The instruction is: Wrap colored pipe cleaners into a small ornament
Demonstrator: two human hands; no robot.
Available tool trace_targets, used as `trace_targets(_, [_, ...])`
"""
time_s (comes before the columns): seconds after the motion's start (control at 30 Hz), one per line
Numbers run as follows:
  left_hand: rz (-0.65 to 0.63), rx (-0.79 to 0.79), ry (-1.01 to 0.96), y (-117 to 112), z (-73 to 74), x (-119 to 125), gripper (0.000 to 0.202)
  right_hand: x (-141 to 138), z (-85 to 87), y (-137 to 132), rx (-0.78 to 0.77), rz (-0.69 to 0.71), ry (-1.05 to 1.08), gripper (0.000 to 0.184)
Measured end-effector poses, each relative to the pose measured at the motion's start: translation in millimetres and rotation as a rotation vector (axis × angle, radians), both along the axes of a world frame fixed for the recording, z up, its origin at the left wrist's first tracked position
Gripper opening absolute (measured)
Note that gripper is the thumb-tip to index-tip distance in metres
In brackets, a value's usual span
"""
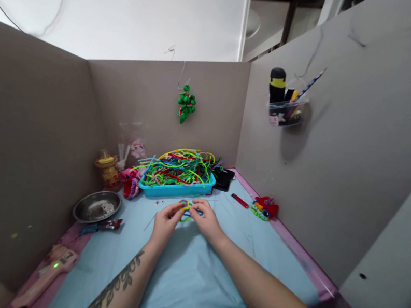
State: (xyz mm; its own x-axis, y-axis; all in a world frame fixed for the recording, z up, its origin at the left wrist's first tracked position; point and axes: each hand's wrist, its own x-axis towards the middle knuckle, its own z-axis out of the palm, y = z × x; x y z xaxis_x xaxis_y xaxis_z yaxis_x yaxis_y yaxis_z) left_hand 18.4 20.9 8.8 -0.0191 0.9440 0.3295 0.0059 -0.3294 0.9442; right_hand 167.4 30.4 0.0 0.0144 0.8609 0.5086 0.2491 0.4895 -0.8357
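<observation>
Just in front of the tray, my left hand (169, 215) and my right hand (205, 219) come together over the light blue cloth. Between their fingertips is a small woven piece of coloured strands (184, 203), with purple and yellow showing. Green and blue strand ends (185, 219) hang beneath it. Thumb and fingers of both hands are pinched on this work, and the fingers partly cover it. A thin dark stick or wire (149, 222) lies by the left hand. Close beyond the hands stands a light blue tray (179, 191) heaped with loose coloured strands (183, 168).
At left are a metal bowl (81, 209) with small clear bits, a crumpled wrapper (109, 224) and a pink device (52, 270). A red cutter (239, 201) and a colourful knotted item (264, 207) lie right. Grey panels surround the table; a pen holder (285, 116) hangs right.
</observation>
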Motion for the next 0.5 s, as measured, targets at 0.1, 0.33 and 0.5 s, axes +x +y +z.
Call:
trace_targets(0.1, [0.052, -0.043, -0.093, 3, 4.6, -5, 0.033, 6, 0.3, 5, 0.074, -0.026, 0.005, 0.015])
trace_targets(0.33, [0.16, -0.103, -0.226, 9, 11.2, -15, 0.043, 16, -8.8, 19, -0.008, -0.108, -0.121, 0.027])
trace_targets(0.5, [0.075, -0.111, -0.326, 11, 10.1, -14, 0.042, 10, -12.9, 17, -0.025, -0.029, -0.256, 0.009])
